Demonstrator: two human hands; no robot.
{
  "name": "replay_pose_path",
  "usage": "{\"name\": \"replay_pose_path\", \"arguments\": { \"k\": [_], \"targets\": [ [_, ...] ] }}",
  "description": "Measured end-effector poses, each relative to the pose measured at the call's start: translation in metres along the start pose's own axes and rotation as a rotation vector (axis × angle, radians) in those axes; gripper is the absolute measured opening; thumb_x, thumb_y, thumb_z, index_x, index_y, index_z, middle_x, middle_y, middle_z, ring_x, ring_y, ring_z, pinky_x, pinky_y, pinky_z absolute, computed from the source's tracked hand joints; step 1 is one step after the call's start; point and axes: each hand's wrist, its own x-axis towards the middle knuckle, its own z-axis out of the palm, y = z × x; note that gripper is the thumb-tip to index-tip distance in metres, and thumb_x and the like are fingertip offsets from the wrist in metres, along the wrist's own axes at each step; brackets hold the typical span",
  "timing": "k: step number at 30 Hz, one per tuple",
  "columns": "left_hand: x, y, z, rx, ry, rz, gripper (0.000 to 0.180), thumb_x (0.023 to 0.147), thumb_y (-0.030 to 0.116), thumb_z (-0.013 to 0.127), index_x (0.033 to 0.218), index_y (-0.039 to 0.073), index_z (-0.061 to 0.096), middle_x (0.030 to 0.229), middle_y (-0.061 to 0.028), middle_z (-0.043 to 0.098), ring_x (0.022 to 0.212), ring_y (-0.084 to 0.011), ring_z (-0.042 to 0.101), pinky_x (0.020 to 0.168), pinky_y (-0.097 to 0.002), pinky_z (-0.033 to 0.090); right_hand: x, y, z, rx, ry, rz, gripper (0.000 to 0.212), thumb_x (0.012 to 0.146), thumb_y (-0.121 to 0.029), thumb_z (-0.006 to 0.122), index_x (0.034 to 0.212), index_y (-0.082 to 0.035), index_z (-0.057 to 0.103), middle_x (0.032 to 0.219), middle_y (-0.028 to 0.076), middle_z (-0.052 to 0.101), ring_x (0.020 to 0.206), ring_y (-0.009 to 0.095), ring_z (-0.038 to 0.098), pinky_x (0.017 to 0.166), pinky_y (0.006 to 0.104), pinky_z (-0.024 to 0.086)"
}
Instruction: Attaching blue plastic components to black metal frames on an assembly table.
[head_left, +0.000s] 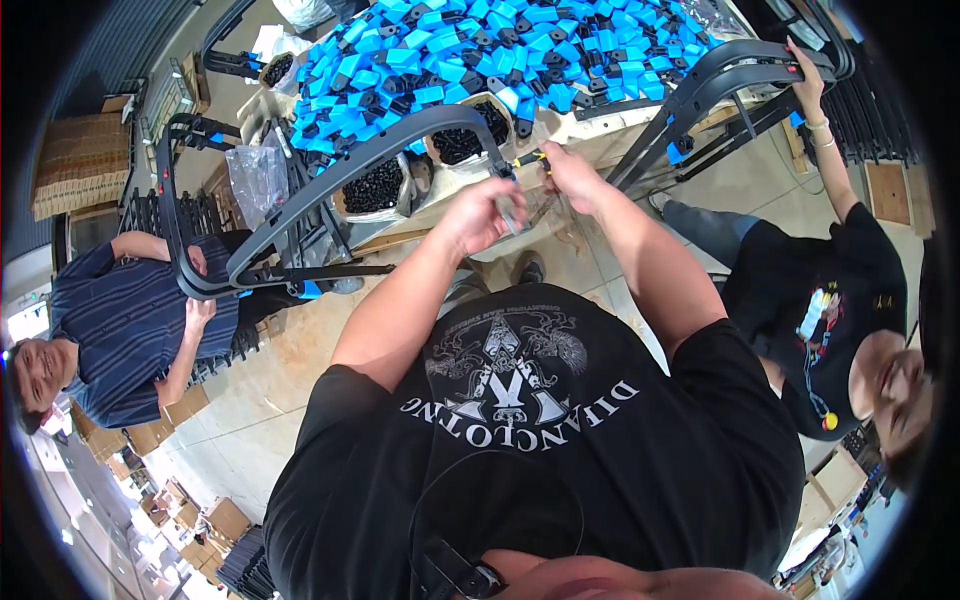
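Observation:
My right hand is closed round a screwdriver with a yellow and black handle, its tip pointing left at the end of a black curved frame. My left hand curls at that same frame end, just below the tip. A greyish piece shows between its fingers, too blurred to name. The frame arches to the left from my hands. Just beyond them stand an open bag of small black parts and another bag of black parts.
A big heap of blue and black plastic parts covers the table. At the left a person touches the frame's far side. On the right another person has a hand on a second black frame. Stacked cardboard stands far left.

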Motion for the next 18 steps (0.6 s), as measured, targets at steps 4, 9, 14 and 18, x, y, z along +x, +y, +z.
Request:
{"name": "replay_pose_path", "arguments": {
  "k": [4, 9, 14, 18],
  "targets": [
    [0.015, -0.02, -0.006, 1.181, 0.268, 0.174, 0.025, 0.092, 0.021, 0.062, 0.097, -0.003, 0.066, 0.087, -0.0127, 0.071, 0.076, -0.0216, 0.071, 0.065, -0.0307, 0.06, -0.012, -0.015, 0.012, -0.055, 0.1, 0.152, 0.041, 0.099, -0.046, 0.058, 0.097, -0.005, 0.065, 0.083, 0.004, 0.063, 0.074, 0.015, 0.057, 0.064, 0.0324, 0.043],
    [0.012, -0.002, -0.002, 0.452, 0.087, 0.102, 0.021, 0.092, 0.019, 0.062, 0.096, -0.001, 0.064, 0.085, -0.0104, 0.07, 0.076, -0.0218, 0.07, 0.067, -0.0308, 0.058, -0.017, 0.002, 0.015, -0.156, 0.114, -0.19, 0.039, 0.087, -0.037, 0.079, 0.09, 0.001, 0.069, 0.081, 0.005, 0.065, 0.07, 0.014, 0.054, 0.063, 0.0379, 0.045],
    [0.014, -0.025, -0.006, 1.94, 0.537, 0.341, 0.021, 0.094, 0.018, 0.061, 0.099, -0.002, 0.065, 0.091, -0.016, 0.072, 0.084, -0.027, 0.073, 0.072, -0.0391, 0.059, -0.025, -0.01, 0.017, -0.111, 0.063, -0.056, 0.041, 0.087, -0.037, 0.079, 0.089, 0.002, 0.068, 0.078, 0.004, 0.063, 0.067, 0.015, 0.052, 0.061, 0.0375, 0.043],
    [0.011, 0.007, -0.01, 0.065, -0.217, -0.045, 0.019, 0.095, 0.016, 0.061, 0.098, -0.002, 0.064, 0.089, -0.015, 0.072, 0.079, -0.024, 0.074, 0.064, -0.0332, 0.06, -0.025, -0.009, 0.016, -0.228, 0.083, -0.017, 0.044, 0.087, -0.038, 0.079, 0.09, 0.004, 0.067, 0.077, 0.005, 0.063, 0.067, 0.015, 0.052, 0.061, 0.038, 0.045]
  ]
}}
